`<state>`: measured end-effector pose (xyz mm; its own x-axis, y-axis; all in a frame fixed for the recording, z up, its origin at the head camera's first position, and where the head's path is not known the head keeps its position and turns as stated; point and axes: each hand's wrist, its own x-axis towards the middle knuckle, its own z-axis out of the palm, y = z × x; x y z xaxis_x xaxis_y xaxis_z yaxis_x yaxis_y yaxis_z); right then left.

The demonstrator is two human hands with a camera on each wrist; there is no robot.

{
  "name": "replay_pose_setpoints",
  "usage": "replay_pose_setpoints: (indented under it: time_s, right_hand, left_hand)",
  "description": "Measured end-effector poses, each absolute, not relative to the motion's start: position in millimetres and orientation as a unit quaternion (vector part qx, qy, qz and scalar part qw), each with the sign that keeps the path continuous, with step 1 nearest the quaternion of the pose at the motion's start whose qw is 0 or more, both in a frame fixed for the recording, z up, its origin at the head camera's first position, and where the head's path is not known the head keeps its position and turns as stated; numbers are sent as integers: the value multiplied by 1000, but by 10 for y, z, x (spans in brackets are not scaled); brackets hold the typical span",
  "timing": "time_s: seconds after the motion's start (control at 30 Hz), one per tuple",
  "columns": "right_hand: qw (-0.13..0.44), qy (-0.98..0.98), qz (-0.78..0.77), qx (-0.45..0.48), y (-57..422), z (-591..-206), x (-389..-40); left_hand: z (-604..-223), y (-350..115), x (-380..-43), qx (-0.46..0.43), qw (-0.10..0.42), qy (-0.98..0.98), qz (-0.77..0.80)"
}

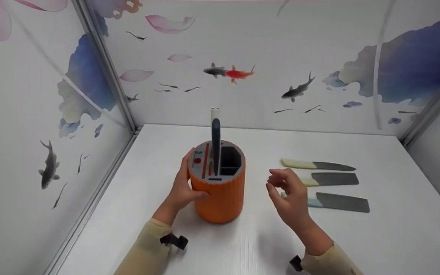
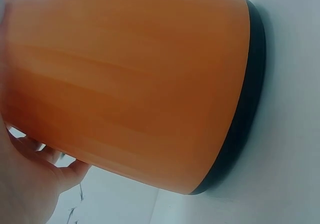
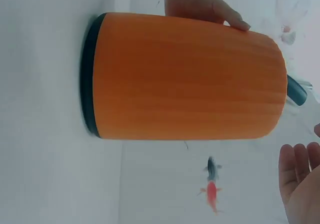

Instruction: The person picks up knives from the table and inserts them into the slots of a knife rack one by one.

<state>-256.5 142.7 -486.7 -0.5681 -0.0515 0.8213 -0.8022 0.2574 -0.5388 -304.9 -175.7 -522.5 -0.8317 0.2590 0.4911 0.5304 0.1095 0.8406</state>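
Note:
An orange cylindrical knife block [image 1: 220, 202] with a grey slotted top stands upright on the table. From its slots rise a dark handle [image 1: 215, 133] and, behind it, a white handle end [image 1: 215, 113]. My left hand [image 1: 183, 191] holds the block's left side, thumb across the front and fingers round the back. To the right of the block, my right hand [image 1: 290, 198] hovers with loosely bent fingers and nothing in them. It partly covers the handles of two broad-bladed knives, one pale yellow-handled [image 1: 334, 178] and one blue-handled [image 1: 342, 201].
A narrower pointed knife [image 1: 334, 166] with a pale yellow handle lies behind the two broad ones, all blades pointing right. White panels [image 1: 243, 38] painted with fish and petals enclose the white table [image 1: 159, 152] at the back and sides.

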Motion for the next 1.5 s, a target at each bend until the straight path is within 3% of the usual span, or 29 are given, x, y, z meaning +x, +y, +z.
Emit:
replay_pose_setpoints:
  time_s: [0.13,0.37,0.6,1.27,1.5]
  right_hand:
    - [311,-798,440,270,1542,-4904,-2662]
    - [106,-910,335,218,1692,-4924,-2719]
    - [21,-959,222,178,1966,-4985,-2811]
    - [-55,-982,118,134,2261,-5257,-3045]
    - [-38,-984,105,139,2261,-5347,-3072]
  left_hand:
    - [-5224,-1769,-3043,-265,122,-733,-614]
    - [-5240,-1755,-3049,-267,114,-733,-615]
    - [-5259,-1734,-3071,-270,105,-729,-620]
    - [-5237,-1725,-3059,-266,112,-735,-614]
    - [-5243,-1722,-3071,-271,113,-732,-615]
